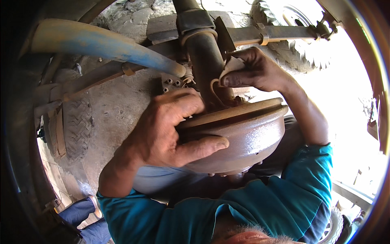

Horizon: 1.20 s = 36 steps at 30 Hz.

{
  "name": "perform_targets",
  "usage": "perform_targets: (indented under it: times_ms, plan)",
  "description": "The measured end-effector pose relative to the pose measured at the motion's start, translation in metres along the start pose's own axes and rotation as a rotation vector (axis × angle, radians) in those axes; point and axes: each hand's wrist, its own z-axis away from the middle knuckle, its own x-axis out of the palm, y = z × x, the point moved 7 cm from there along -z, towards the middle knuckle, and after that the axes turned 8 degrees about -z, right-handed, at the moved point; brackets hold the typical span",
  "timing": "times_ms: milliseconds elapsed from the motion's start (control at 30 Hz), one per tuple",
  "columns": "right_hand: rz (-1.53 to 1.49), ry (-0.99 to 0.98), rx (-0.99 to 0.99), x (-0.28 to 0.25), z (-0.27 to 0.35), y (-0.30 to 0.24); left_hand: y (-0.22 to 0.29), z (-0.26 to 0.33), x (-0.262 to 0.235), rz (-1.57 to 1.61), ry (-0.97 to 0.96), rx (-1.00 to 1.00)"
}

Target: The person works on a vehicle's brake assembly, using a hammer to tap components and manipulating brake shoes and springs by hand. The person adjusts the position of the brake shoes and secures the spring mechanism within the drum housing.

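A rusty brown brake drum (248,140) with a shiny patch sits at the end of a dark axle tube (205,53), just in front of my body. My left hand (162,130) straddles its left edge, the thumb lying along the drum and the fingers reaching behind the rim toward the axle. Above the right side of the drum, my right hand (262,73) pinches a pale folded piece (232,66), cloth or paper, against the axle's right side. A thin curved line (212,86) runs beside it, down to the backing plate (239,110).
A faded blue tube (109,44) slants in from the upper left, ending near the axle. Leaf springs (280,34) cross behind. Worn tyres stand at the left (78,128) and upper right (302,57). Another person's legs (83,213) show at lower left.
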Motion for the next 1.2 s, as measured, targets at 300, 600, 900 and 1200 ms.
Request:
perform_targets:
  times_ms: [300,600,900,1200]
  plan:
    - [-0.005,-0.028,-0.031,0.004,-0.004,-0.003,-0.002,-0.004,0.007,0.118,0.062,0.064]
    - [0.007,0.021,-0.024,0.000,-0.001,-0.002,-0.004,-0.003,0.006,0.111,0.075,0.068]
    - [0.073,0.058,-0.083,-0.002,0.002,-0.003,-0.005,-0.005,0.008,0.148,0.072,0.069]
    - [0.136,0.082,-0.224,0.004,0.006,-0.019,-0.004,-0.006,0.005,0.169,0.077,0.052]
